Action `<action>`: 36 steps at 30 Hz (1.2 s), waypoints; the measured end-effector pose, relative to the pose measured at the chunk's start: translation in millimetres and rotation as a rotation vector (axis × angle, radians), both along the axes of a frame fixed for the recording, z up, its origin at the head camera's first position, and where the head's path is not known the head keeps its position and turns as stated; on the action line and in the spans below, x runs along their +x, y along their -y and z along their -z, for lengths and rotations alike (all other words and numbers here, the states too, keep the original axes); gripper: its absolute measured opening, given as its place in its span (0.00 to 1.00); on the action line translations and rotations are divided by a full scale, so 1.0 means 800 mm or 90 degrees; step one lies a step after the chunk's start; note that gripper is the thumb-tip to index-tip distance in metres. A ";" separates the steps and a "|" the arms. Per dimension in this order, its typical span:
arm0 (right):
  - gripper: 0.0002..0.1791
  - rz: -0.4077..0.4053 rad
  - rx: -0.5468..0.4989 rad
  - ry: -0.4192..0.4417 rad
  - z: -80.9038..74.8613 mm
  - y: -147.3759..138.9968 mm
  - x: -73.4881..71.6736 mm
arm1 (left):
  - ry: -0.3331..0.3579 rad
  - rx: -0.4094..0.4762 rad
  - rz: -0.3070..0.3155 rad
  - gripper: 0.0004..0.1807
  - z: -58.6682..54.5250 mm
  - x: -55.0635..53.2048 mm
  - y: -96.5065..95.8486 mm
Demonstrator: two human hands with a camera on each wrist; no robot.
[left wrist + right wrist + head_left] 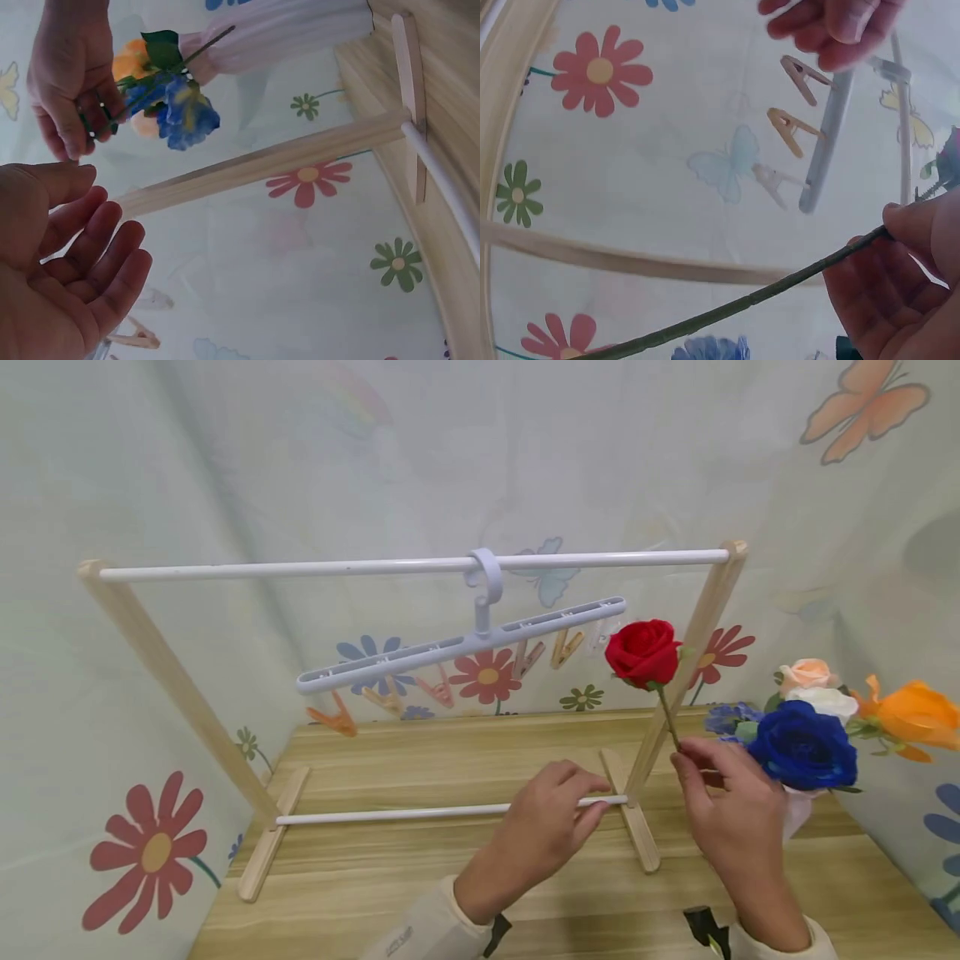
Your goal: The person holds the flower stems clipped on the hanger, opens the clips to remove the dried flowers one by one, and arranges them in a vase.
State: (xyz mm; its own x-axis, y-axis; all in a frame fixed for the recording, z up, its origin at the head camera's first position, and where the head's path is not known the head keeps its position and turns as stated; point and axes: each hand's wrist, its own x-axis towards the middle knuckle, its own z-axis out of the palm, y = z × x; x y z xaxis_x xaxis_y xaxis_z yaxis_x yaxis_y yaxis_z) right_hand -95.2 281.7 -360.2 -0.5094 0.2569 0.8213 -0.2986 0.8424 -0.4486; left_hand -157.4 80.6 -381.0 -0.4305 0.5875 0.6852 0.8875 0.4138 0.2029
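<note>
In the head view a red artificial rose (643, 652) stands upright, pinched by its green stem between thumb and fingers of my right hand (738, 822). The stem's long lower part (746, 302) slants away below the fingers in the right wrist view. My left hand (547, 818) is raised left of it, fingers loosely bent and holding nothing; its palm (45, 300) shows in the left wrist view. Above both hands a pale hanger (450, 649) hangs by its hook from the white top rail (315, 568), carrying several clips, among them an orange one (333, 717).
Wooden posts (180, 702) and feet (641, 835) frame the rack, with a lower white rail (390, 814) behind my left hand. More artificial flowers, including a blue one (802, 745) and an orange one (918, 714), stand right, in a pale vase (292, 37). A flowered curtain backs the wooden table (360, 877).
</note>
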 end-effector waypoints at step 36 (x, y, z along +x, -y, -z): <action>0.15 0.248 -0.210 -0.123 -0.059 -0.077 0.025 | 0.460 -0.057 0.116 0.28 0.064 0.007 -0.171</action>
State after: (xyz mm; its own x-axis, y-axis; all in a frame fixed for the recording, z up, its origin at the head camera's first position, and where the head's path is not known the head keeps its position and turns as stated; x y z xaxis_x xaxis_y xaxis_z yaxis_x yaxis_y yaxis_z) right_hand -75.1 342.9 -313.4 -0.1725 0.6563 0.7345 -0.0957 0.7310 -0.6757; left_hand -151.7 217.4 -432.5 -0.6456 0.7330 0.2144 0.6021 0.3158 0.7334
